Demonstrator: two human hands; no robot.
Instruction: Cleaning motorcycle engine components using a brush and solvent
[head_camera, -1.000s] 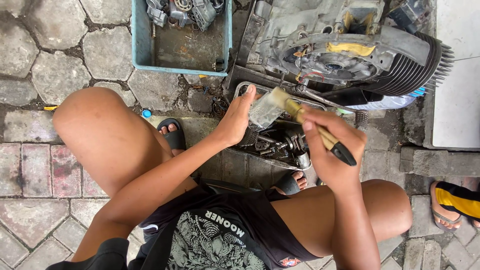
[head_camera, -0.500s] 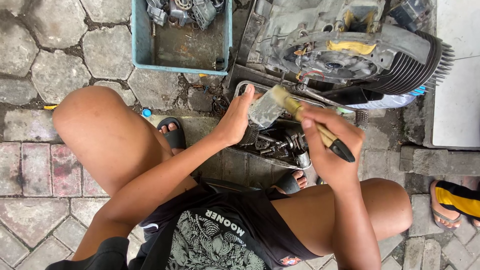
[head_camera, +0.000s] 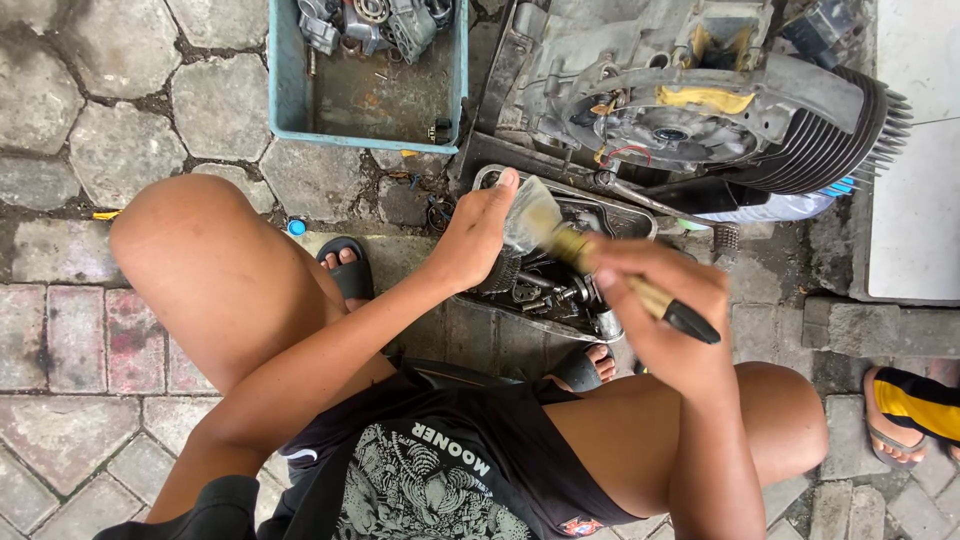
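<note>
My left hand (head_camera: 475, 240) grips a grey metal engine part (head_camera: 512, 262) over a metal pan (head_camera: 640, 216) that holds several small greasy parts. My right hand (head_camera: 665, 310) is closed around a paintbrush (head_camera: 610, 272) with a brass ferrule and a black handle end. The brush's pale bristles rest against the top of the part that my left hand holds. Just beyond the pan lies a grey motorcycle engine (head_camera: 690, 100) with black cooling fins on its right side.
A blue plastic tray (head_camera: 290, 110) with several metal parts stands at the top centre on the paving stones. My sandalled feet (head_camera: 345, 262) flank the pan. Another person's foot in a yellow-strapped sandal (head_camera: 905, 410) is at the right edge. A white slab (head_camera: 915, 190) lies at the right.
The brush has swept down and to the left across the part held in my left hand. My left hand has stayed in place.
</note>
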